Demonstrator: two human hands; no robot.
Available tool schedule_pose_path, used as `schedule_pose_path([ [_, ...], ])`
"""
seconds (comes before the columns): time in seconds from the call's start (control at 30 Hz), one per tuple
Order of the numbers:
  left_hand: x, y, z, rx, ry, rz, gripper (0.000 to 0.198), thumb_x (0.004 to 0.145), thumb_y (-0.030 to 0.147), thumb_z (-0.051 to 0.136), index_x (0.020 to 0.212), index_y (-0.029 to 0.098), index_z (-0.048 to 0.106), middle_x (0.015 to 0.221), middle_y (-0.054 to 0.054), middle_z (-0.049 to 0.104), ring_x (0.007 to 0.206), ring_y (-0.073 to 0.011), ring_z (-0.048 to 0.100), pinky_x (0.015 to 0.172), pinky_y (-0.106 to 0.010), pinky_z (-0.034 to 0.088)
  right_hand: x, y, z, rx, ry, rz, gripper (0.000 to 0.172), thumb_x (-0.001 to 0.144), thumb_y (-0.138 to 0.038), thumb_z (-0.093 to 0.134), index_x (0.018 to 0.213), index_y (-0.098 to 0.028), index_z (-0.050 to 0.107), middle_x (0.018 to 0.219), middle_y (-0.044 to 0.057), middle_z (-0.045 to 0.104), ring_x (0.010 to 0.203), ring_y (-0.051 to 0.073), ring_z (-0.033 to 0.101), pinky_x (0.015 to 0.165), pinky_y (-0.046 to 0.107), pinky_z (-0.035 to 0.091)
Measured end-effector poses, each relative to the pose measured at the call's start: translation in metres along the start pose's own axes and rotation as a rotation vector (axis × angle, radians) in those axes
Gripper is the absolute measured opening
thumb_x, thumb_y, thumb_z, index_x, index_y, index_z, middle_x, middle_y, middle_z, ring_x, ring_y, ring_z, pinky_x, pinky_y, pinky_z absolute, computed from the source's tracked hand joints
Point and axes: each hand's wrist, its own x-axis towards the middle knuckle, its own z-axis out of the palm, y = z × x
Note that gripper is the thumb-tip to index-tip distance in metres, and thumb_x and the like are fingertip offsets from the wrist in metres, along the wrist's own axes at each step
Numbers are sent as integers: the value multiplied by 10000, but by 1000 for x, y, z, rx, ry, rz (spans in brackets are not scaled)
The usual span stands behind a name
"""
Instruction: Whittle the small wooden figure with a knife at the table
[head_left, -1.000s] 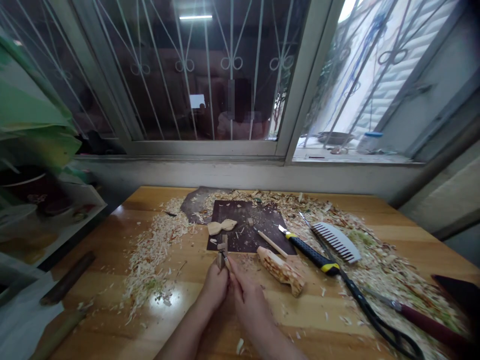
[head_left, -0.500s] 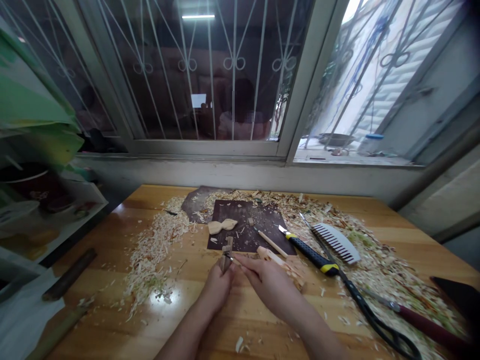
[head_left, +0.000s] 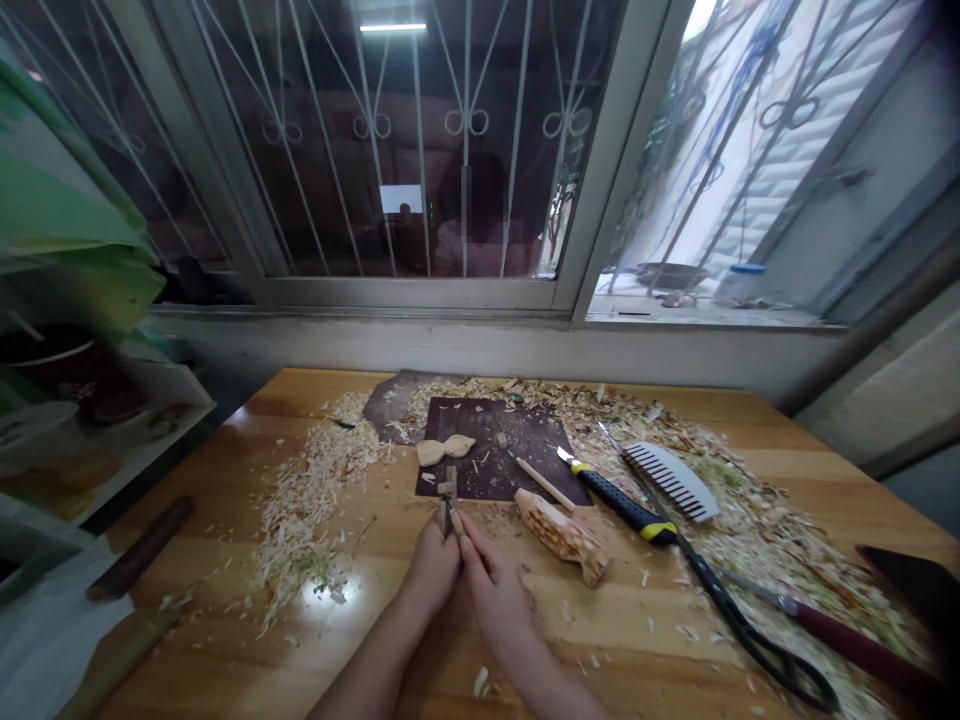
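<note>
My left hand (head_left: 432, 565) is closed around the lower end of a small carved piece of wood (head_left: 448, 484), which stands up out of the fist with a cross-shaped top. My right hand (head_left: 495, 585) presses close beside it, fingers wrapped on a small carving knife (head_left: 455, 521) with a light handle. The knife's tip lies against the wood, though the blade is too small to make out well. Just beyond the hands is a dark mat (head_left: 495, 480), bearing a bow-shaped wooden piece (head_left: 445, 450) and a pencil-like stick (head_left: 544, 482).
A roughly carved wood block (head_left: 562, 537) lies right of my hands. Further right are a black-and-yellow utility knife (head_left: 619, 503), a white comb (head_left: 671, 482), black-handled scissors (head_left: 750, 628) and a red-handled tool (head_left: 847, 640). Wood shavings (head_left: 315, 500) spread around; a dark stick (head_left: 141, 547) lies left.
My right hand has swung left and in against my left hand, turning the knife more upright along the wood. The carved block on the right is now uncovered.
</note>
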Motion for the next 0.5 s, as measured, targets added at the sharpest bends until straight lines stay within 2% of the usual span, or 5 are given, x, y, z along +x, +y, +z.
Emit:
schedule_pose_path([
  [0.07,2,-3,1,-91,-10,-70,207,629,330,581,579,172,457,504,45,451,479,-89,386,467,-210,325,5,4,2,118,-19,16,415,854,-306,379,1197,-147,550,1204,87,569,1108,206,533,926,365,423],
  [0.13,3,-5,4,-169,-25,-162,282,591,392,601,558,189,408,431,76,380,402,-66,323,405,-197,265,9,3,-4,118,-55,-1,408,846,-305,396,1187,-150,559,1191,86,579,1083,207,552,910,363,432],
  [0.23,3,-3,7,-219,-46,-232,358,553,457,610,559,210,351,367,110,299,334,-47,247,358,-186,204,9,-12,-25,-112,-97,-71,385,833,-270,427,1180,-182,567,1137,80,621,1026,212,586,886,362,439],
  [0.37,-1,1,8,-230,-84,-258,394,520,464,646,592,216,347,361,128,286,310,-39,222,332,-175,175,12,-51,-58,-487,-215,-164,378,832,-196,416,1167,-259,579,1033,62,679,931,205,625,808,309,451],
  [0.5,-4,0,9,-229,-141,-264,395,544,464,664,607,208,369,363,126,299,304,-37,240,335,-171,179,19,-80,-72,-697,-284,-222,381,826,-176,415,1122,-325,603,850,23,718,753,174,647,652,233,442],
])
